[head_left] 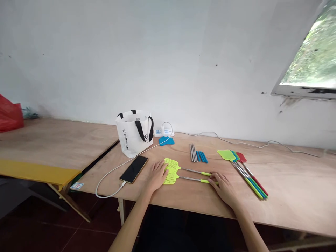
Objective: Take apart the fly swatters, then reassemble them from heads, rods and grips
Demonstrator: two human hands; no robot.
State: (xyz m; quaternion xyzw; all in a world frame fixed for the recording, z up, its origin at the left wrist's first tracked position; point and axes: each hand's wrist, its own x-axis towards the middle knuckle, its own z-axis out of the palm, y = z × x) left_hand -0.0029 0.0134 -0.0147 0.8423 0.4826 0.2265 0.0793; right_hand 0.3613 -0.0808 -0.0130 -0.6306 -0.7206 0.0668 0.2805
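Two yellow-green fly swatters lie side by side on the wooden table, the upper swatter (172,163) and the lower swatter (172,175), both with metal rods and yellow-green grips. My left hand (156,176) rests flat over the left edges of their heads, fingers stretched out. At the grip ends lies my right hand (222,185), fingers extended and touching the tips of both handles. To the right is a fan of swatters (245,175) in yellow-green, blue, green and red. Behind are several metal rods (193,153) and several blue grips (201,156); a blue swatter head (166,140) lies farther back.
A black phone (134,169) on a white cable (105,175) lies left of my left hand. Behind it stands a white bag (132,136) beside a power strip (164,132). Another table (65,140) adjoins on the left, with a red bag (10,113).
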